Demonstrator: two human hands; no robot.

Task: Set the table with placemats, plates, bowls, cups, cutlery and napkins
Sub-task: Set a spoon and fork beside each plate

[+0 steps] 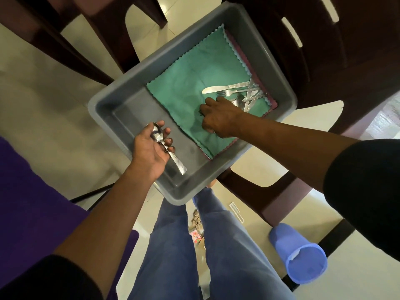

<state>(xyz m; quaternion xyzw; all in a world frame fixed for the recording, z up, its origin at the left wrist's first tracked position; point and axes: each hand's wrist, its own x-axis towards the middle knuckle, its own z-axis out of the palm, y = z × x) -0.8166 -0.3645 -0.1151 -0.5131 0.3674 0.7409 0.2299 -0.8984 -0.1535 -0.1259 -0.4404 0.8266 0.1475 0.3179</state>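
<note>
**Spoon in your left hand, right hand down among the cutlery**

Nearest you are your own legs in blue trousers [227, 252], with a blue plastic cup [299, 255] lying on its side on the pale floor to the right. A purple surface [32, 202] fills the near left.

Just beyond, your left hand [149, 148] holds a spoon [165, 146] over the near edge of the grey tub [121, 109]; your fingers curl round its neck, bowl pointing far and handle pointing back toward you.

Farther in, your right hand [218, 115] reaches into the tub and rests on the green napkin [194, 83] that lines the right part of it. Its fingers bend down at the near end of the cutlery pile [244, 94]; you cannot tell whether they grip a piece. The pile, a knife and forks crossed together, lies at the tub's right wall. A dark red napkin edge [244, 55] shows beneath the green one.

The tub sits on a dark chair [324, 50].
</note>
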